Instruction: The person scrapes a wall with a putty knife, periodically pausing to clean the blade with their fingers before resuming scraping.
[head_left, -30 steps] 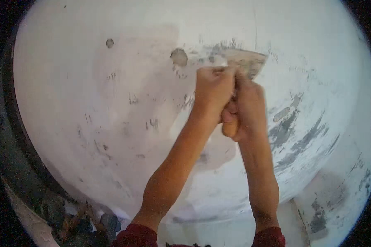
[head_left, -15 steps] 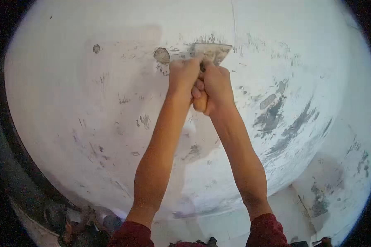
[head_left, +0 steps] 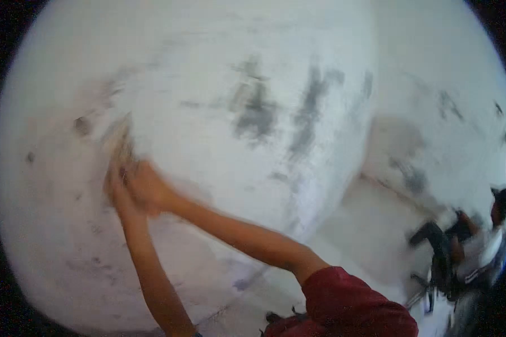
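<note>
A wall scraper (head_left: 118,139) with a wide, dusty blade lies against the white wall (head_left: 197,146) at the left of the head view. My left hand (head_left: 117,188) and my right hand (head_left: 146,188) are closed together around its handle, the right arm reaching across from the lower right. Motion blurs the blade and fingers, and the handle is hidden inside the hands. Just up and left of the blade, a dark round patch (head_left: 82,126) shows where the surface is chipped.
Grey scuffed patches (head_left: 257,115) mark the wall right of the hands. Beyond a corner, another stained wall (head_left: 427,140) continues. A person (head_left: 480,247) sits low at the far right, near dark objects.
The view has swung to the right, so hands and scraper now appear farther left and lower. The blade has turned more upright in view. A person has come into view at right.
</note>
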### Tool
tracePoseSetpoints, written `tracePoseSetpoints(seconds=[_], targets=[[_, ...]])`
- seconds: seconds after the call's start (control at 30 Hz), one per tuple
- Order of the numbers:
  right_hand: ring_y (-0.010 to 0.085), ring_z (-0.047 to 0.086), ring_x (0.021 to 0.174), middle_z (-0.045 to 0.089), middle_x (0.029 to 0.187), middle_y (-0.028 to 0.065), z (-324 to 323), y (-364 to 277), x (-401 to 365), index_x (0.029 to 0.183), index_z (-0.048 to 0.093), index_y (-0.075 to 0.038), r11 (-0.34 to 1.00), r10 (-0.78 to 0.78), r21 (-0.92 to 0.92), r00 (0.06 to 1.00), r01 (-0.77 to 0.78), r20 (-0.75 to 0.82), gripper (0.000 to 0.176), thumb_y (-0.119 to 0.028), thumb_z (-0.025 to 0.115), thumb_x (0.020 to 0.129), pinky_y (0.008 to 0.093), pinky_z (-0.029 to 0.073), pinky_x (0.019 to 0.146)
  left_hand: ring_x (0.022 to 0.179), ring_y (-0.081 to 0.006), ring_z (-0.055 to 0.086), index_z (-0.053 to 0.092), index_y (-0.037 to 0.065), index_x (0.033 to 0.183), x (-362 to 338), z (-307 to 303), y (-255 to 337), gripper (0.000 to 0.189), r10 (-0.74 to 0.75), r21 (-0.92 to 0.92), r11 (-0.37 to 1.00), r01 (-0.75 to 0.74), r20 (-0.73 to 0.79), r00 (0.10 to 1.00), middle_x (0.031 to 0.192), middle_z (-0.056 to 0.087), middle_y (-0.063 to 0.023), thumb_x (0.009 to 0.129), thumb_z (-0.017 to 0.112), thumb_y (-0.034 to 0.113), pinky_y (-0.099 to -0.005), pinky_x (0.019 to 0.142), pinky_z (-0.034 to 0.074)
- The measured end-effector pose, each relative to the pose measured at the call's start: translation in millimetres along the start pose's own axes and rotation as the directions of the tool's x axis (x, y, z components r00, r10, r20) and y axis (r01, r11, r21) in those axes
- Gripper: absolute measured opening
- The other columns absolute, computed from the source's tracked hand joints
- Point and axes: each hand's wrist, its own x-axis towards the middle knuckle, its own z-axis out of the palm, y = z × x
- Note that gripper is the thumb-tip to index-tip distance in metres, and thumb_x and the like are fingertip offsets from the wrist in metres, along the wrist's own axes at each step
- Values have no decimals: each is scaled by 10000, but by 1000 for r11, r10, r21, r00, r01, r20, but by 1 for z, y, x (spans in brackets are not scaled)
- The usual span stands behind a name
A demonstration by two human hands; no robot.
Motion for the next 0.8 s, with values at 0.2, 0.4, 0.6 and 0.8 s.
tracePoseSetpoints(seconds=[0.2, 0.4, 0.6, 0.8], targets=[[321, 541, 673, 563, 731, 174, 24, 98, -451, 844, 533, -18, 878, 439, -122, 677, -463, 590, 257, -267, 471, 829, 455, 427, 659, 1000, -245, 488, 439, -32, 1165, -295, -162, -313, 432, -676, 642, 597, 481, 79, 733, 1122, 489, -154, 891, 440, 302, -335, 855, 392], [353, 590, 781, 599, 889, 222, -266, -36, -902, 867, 596, 12, -78, 932, -655, -288, -752, 220, 266, -192, 497, 729, 424, 476, 734, 843, -219, 515, 492, -8, 1046, -614, -241, -349, 346, -989, 870, -56, 490, -116, 92, 963, 527, -126, 868, 471, 288, -319, 718, 415], [263, 617, 578, 610, 697, 171, -419, -234, -1024, 776, 577, 11, -718, 659, -521, -690, -461, -298, 200, -173, 536, 710, 381, 490, 427, 687, -192, 542, 546, 17, 927, -701, -248, -306, 274, -975, 878, -132, 460, -198, 100, 803, 565, -98, 845, 503, 274, -303, 580, 438], [268, 574, 636, 602, 737, 129, -362, -229, -1069, 828, 568, -55, 73, 910, -879, -329, -472, 252, 156, -158, 535, 715, 361, 467, 504, 530, -166, 569, 599, 41, 807, -667, -217, -346, 229, -942, 862, 116, 494, -63, 330, 644, 602, -69, 822, 534, 260, -287, 443, 462]])
